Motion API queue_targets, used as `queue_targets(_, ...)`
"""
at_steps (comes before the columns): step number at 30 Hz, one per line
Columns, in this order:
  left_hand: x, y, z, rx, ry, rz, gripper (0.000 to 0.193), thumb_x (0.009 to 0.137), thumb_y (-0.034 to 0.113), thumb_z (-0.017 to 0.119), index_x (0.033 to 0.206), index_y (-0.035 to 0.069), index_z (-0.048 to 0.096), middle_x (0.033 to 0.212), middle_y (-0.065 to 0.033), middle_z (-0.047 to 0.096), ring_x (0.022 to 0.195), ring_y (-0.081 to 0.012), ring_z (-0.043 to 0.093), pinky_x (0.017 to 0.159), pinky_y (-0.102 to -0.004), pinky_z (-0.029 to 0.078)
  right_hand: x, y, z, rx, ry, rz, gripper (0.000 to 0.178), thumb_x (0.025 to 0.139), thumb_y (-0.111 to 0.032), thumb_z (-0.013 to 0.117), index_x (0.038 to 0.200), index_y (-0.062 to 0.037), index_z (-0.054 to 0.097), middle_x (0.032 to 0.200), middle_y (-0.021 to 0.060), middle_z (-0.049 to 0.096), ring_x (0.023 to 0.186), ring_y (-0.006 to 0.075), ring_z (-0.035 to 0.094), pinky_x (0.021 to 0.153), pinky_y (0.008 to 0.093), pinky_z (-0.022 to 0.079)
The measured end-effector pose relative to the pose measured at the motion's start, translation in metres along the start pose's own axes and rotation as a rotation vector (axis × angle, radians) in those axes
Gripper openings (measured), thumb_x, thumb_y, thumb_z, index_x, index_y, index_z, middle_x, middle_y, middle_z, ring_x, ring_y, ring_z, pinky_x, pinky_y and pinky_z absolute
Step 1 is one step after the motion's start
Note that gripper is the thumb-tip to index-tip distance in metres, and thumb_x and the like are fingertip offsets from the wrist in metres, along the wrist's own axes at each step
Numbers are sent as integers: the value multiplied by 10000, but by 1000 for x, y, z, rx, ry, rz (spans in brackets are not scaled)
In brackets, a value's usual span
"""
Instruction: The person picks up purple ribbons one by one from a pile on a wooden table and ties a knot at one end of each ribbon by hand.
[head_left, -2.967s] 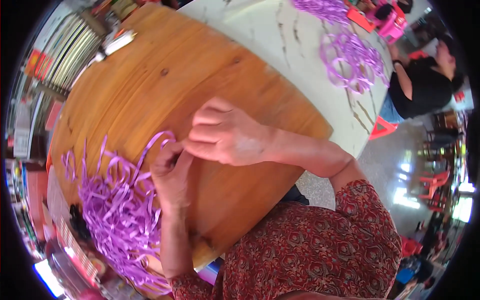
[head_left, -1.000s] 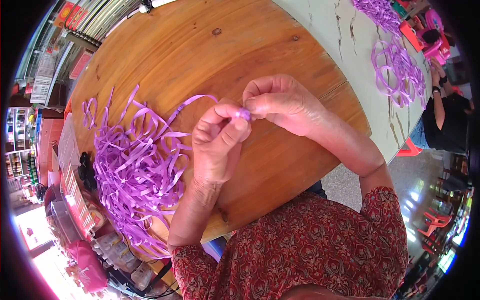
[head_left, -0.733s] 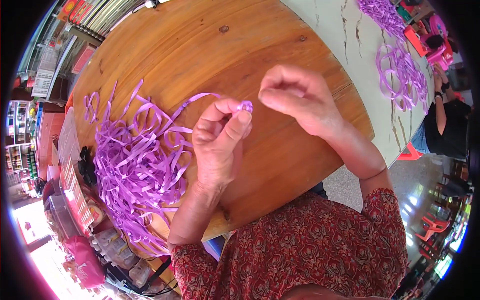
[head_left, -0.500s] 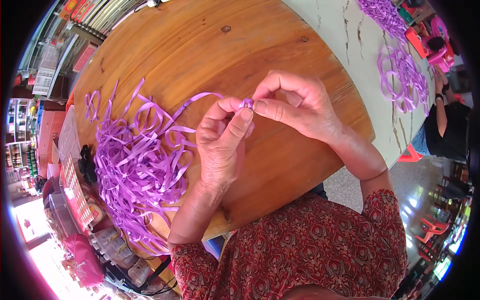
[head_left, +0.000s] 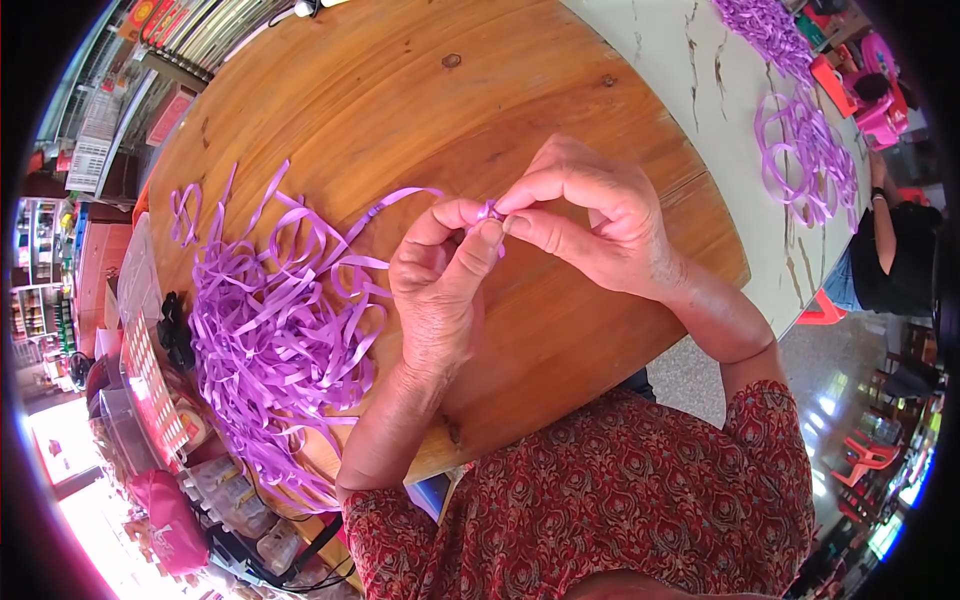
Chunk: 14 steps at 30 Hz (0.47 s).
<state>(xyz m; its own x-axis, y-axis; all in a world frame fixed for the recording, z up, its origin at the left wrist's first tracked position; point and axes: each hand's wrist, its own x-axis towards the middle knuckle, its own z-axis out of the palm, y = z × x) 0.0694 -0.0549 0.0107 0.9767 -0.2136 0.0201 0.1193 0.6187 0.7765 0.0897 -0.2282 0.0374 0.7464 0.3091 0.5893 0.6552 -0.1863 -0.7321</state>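
Note:
A small loop or knot of purple ribbon (head_left: pixel 488 211) is pinched above the wooden table (head_left: pixel 560 340). My left hand (head_left: pixel 440 270) grips it between thumb and forefinger. From the other side, the thumb and forefinger of my right hand (head_left: pixel 590 215) close on the same bit of ribbon; their tips nearly meet the left ones. A strip of this ribbon runs leftward behind my left hand toward a big tangled heap of purple ribbon (head_left: pixel 275 320) on the table's left part. The ribbon's exact fold is partly hidden by my fingertips.
On the pale marbled table (head_left: pixel 720 130) at the right lie more purple ribbons (head_left: pixel 805 165). A person in black (head_left: pixel 900 260) sits beyond it, near a red basket (head_left: pixel 832 85). Shelves of goods stand at the left, with a pink bag (head_left: pixel 170 520) lower down.
My right fingers have drawn closer together at the ribbon, and the right hand has turned slightly. A short purple end now shows below the fingertips. My left hand stays almost in place.

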Motion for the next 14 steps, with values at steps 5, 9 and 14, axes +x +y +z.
queue_targets(5, 1, -4, -3, 68, -61, 101, 138, 855, -40, 615, 987, -1, 625, 926, -10, 605, 811, -75, 540, 756, -204, 437, -1, -1, 2, 91, 17, 96, 144, 762, -8, 718, 897, -15, 668, 786, 48, 641, 709, 153, 578, 620, 264, 461)
queue_targets(9, 1, -5, -7, 79, -102, 124, 154, 852, -44, 613, 999, -1, 626, 944, -13, 603, 835, -76, 540, 769, -214, 435, 0, -2, 0, 101, 2, 122, 138, 767, -2, 716, 895, -11, 666, 785, 44, 643, 707, 136, 580, 618, 263, 463)
queue_targets(14, 0, -7, -5, 176, -78, 68, 177, 891, 47, 590, 1066, 39, 616, 875, -2, 572, 687, -105, 467, 648, -269, 388, -3, 1, -2, 73, 27, 96, 177, 758, -7, 724, 923, -39, 667, 792, 37, 647, 705, 168, 586, 630, 259, 462)
